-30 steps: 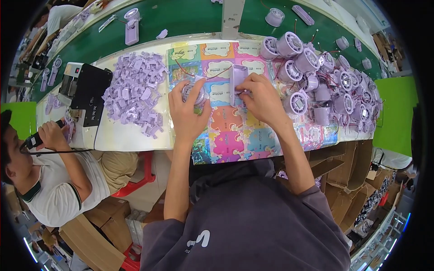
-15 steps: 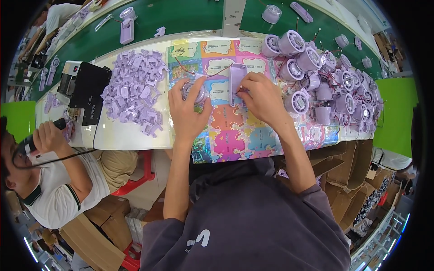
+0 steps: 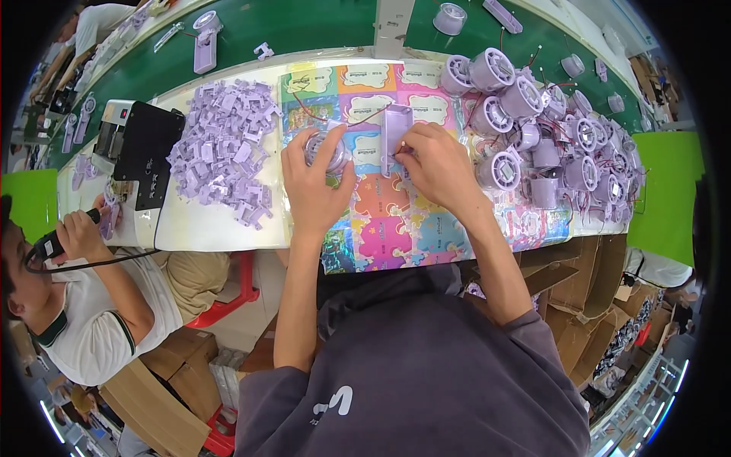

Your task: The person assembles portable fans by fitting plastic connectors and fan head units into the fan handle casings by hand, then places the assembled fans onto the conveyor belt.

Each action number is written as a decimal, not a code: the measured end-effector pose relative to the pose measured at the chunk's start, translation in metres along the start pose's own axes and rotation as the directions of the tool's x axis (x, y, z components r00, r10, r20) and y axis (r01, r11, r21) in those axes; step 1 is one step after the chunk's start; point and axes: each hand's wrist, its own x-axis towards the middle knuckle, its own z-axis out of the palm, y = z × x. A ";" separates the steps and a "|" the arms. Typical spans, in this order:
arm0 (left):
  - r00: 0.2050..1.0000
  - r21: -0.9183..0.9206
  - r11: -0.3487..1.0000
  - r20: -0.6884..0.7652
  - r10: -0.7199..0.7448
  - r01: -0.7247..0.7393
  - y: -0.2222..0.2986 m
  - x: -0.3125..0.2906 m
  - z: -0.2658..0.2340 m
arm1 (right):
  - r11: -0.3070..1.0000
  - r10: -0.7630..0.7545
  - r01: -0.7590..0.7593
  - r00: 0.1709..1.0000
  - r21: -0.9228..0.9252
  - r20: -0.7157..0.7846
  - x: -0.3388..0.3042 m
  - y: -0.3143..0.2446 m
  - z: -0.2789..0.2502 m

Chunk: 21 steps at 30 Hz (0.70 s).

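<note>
My left hand (image 3: 314,183) curls its fingers and thumb round a round light-purple housing (image 3: 318,148) with a clear, shiny top, resting on the colourful table sheet. A thin red wire (image 3: 368,119) runs from the housing to the top of a long, narrow purple shell (image 3: 394,126). Over the right wall of that shell, my right hand (image 3: 435,164) pinches with thumb and forefinger; the fingertips reach inside. A small pale bit shows at the fingertips, too small to name. The shell lies lengthwise away from me, its hollow side up.
Left of my hands is a heap of small purple brackets (image 3: 225,145), beside a black plate-like device (image 3: 156,152). Many round purple housings with wires (image 3: 544,145) are piled at right. Behind runs a green conveyor belt (image 3: 304,34) with parts; a metal post (image 3: 393,30) stands there. A co-worker (image 3: 99,305) sits at left.
The parts on the green belt have shifted slightly left. My hands keep nearly the same place and grip. The co-worker's dark tool has moved down a little, and another hand shows beside it.
</note>
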 end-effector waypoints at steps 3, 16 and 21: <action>1.000 -0.001 1.000 0.000 0.000 0.000 -0.001 0.000 0.000 | 0.999 -0.005 0.004 1.000 -0.041 -0.016 0.001 -0.002 0.004; 0.983 0.049 0.997 -0.169 0.066 -0.058 -0.012 0.056 -0.018 | 0.997 0.012 -0.015 0.999 -0.082 -0.039 -0.010 -0.001 0.010; 0.994 0.302 0.953 0.103 -0.024 -0.008 -0.081 0.176 -0.021 | 0.984 0.022 0.030 0.958 0.173 -0.288 -0.025 -0.009 -0.008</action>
